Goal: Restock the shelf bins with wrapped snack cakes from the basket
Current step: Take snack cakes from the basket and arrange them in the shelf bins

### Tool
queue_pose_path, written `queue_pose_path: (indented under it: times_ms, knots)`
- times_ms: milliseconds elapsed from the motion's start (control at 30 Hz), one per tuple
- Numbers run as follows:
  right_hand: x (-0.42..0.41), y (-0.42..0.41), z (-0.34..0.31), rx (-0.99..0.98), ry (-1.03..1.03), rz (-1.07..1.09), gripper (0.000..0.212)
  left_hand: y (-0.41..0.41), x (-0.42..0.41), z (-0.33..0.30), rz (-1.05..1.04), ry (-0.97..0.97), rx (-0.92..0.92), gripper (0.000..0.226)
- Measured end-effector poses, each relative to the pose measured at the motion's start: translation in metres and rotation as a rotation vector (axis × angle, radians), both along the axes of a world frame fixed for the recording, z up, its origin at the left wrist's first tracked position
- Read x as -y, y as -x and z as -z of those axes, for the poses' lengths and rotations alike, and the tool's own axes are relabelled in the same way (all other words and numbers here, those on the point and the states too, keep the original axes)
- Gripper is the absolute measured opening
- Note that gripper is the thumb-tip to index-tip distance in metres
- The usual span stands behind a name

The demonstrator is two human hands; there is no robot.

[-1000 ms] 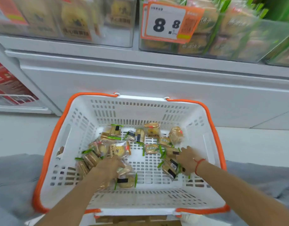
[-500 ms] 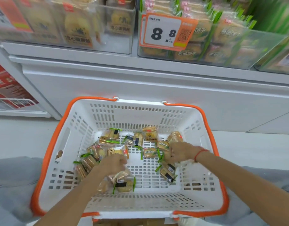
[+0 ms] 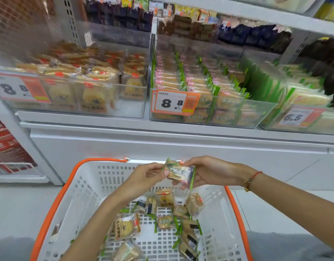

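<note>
Closest to the camera is the white basket (image 3: 83, 204) with the orange rim, sitting low in front of the shelf unit. A bunch of loose wrapped snack cakes (image 3: 163, 221) are scattered over its slotted bottom, some with green-edged wrappers, some with yellowish ones, mostly toward the middle and right side.

Just above the far edge of the basket, both hands meet on one green-edged cake pack (image 3: 179, 173). The left hand (image 3: 143, 178) pinches its left end between thumb and fingertips, and the right hand (image 3: 211, 173) holds the right end with fingers curled under and thumb on top. The pack is tilted, clear of the basket and not touching the shelf. There's a red string bracelet (image 3: 253, 178) on the right wrist.

Behind that is the white shelf front (image 3: 162, 144), then the clear bins on top. The middle bin (image 3: 209, 91) is packed with rows of green-edged packs and has an orange price tag (image 3: 174, 103) reading 8.8 on its front. The left bin (image 3: 77, 85) holds yellow cakes with red labels. To the right is another bin (image 3: 304, 104) of pale packs with a 6.5 tag (image 3: 296, 117). Higher shelves are blurry, darker packets, can't tell what.
</note>
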State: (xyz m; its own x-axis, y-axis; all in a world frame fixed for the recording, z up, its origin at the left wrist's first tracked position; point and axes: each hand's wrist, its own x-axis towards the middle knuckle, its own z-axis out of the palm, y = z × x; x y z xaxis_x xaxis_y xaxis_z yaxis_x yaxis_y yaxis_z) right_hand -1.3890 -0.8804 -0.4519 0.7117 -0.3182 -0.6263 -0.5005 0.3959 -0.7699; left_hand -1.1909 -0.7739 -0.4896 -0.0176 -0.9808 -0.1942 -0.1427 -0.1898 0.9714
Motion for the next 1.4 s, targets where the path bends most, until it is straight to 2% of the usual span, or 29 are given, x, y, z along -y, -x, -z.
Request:
queue_pose_path:
  times_ms: [67,167,233,367,633,733,867,967,1067,1200,1300,1400]
  knots:
    - [-0.006,0.004,-0.017,-0.031,0.107,-0.001,0.038,0.004,0.001,-0.006,-0.022,-0.007,-0.042,0.013]
    - [-0.012,0.009,-0.033,-0.044,0.307,0.046,0.037,0.010,0.002,-0.012,-0.104,-0.006,-0.075,0.016]
    - [-0.010,0.008,-0.039,-0.008,0.398,0.153,0.031,0.016,0.001,-0.017,-0.134,-0.027,-0.125,0.020]
    - [-0.006,0.003,-0.046,0.014,0.459,0.378,0.039,0.034,-0.002,-0.022,-0.071,-0.057,-0.126,0.023]
    - [-0.019,-0.006,-0.065,0.102,0.539,0.584,0.041,0.046,0.014,-0.057,-0.251,0.190,-0.225,0.026]
    - [-0.025,-0.010,-0.075,0.167,0.607,0.687,0.033,0.049,0.025,-0.073,-0.316,0.307,-0.238,0.019]
    - [-0.016,-0.001,-0.100,0.235,0.852,0.896,0.019,0.020,0.048,-0.106,-0.625,0.573,-0.092,0.010]
    - [0.007,0.017,-0.121,0.205,1.079,0.958,0.027,-0.014,0.079,-0.133,-0.764,0.715,0.190,0.016]
    - [0.034,0.034,-0.137,0.087,1.256,0.985,0.037,-0.034,0.109,-0.151,-0.766,0.724,0.422,0.023]
    - [0.075,0.056,-0.154,-0.168,1.444,0.848,0.044,-0.038,0.134,-0.153,-0.671,0.590,0.632,0.036]
    - [0.108,0.067,-0.170,-0.328,1.555,0.724,0.045,-0.035,0.142,-0.148,-0.640,0.541,0.657,0.037]
    - [0.142,0.067,-0.177,-0.522,1.636,0.538,0.035,-0.037,0.139,-0.145,-0.668,0.521,0.674,0.037]
